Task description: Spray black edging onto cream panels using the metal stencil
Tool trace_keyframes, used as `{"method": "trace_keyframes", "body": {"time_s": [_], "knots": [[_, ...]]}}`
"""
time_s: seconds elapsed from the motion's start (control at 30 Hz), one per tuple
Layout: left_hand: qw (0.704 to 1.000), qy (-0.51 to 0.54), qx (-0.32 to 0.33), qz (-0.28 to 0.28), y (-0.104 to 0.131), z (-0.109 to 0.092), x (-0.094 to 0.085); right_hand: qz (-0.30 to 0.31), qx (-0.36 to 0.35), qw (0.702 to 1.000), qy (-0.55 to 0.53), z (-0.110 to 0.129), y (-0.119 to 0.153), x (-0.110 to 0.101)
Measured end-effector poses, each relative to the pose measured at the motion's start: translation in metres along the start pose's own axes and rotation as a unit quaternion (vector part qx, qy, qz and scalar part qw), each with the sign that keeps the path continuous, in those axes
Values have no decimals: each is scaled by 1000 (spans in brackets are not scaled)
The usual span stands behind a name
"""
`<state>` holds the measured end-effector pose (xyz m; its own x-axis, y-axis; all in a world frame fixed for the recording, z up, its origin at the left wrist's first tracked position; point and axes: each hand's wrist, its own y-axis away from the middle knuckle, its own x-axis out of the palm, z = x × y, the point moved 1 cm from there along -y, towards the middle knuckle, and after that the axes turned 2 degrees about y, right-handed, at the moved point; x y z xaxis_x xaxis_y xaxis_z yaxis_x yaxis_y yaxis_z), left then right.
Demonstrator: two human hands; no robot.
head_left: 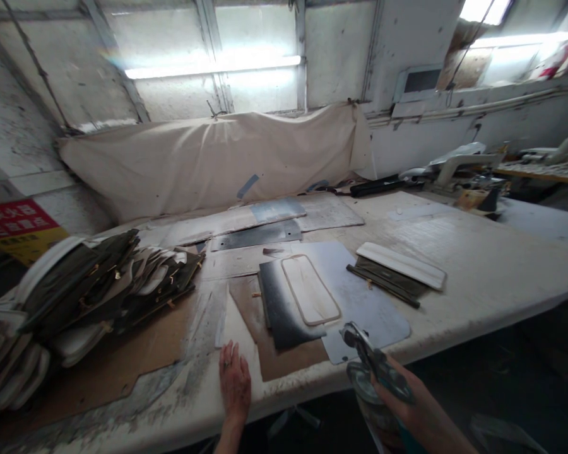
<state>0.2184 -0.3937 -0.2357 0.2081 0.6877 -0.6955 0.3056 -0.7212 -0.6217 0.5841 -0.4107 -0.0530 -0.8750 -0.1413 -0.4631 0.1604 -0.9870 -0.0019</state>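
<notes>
My left hand [235, 381] rests flat at the table's front edge, fingers stretched out and holding nothing. In my right hand [402, 394] is a spray gun [366, 350] with a metal cup below it, its nozzle toward the table. Just beyond the gun lies a white rounded panel [311, 290] with a tan border. A dark sheet with a pale sprayed patch [284, 315] lies along the panel's left side. Under them are a brown board [288, 366] and a pale grey-blue sheet [373, 315]. Farther right sits an olive fabric piece with a white panel [400, 268].
Olive and white fabric pieces [108, 284] are piled at the left on brown cardboard [146, 334]. Flat boards [246, 221] lie at the back below a beige cloth [218, 164]. A sewing machine [464, 170] stands at the far right. The table's front edge [502, 315] runs rightward.
</notes>
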Motion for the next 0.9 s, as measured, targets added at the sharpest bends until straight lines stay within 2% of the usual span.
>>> {"method": "trace_keyframes", "body": {"time_s": [0.1, 0.27, 0.5, 0.63, 0.9], "knots": [[1000, 9, -5, 3, 0, -2, -1, 28, -6, 1000, -1, -4, 0, -5], [1000, 14, -15, 3, 0, -2, -1, 0, 16, 1000, -4, -3, 2, -13], [1000, -5, -10, 14, 0, -3, -1, -7, 25, 1000, -12, -11, 4, -17], [1000, -4, -11, 14, 0, -3, -2, -1, 27, 1000, -7, -4, 7, -11], [999, 25, -23, 4, 1, 0, -1, 50, 4, 999, -18, 6, 8, 10]]}}
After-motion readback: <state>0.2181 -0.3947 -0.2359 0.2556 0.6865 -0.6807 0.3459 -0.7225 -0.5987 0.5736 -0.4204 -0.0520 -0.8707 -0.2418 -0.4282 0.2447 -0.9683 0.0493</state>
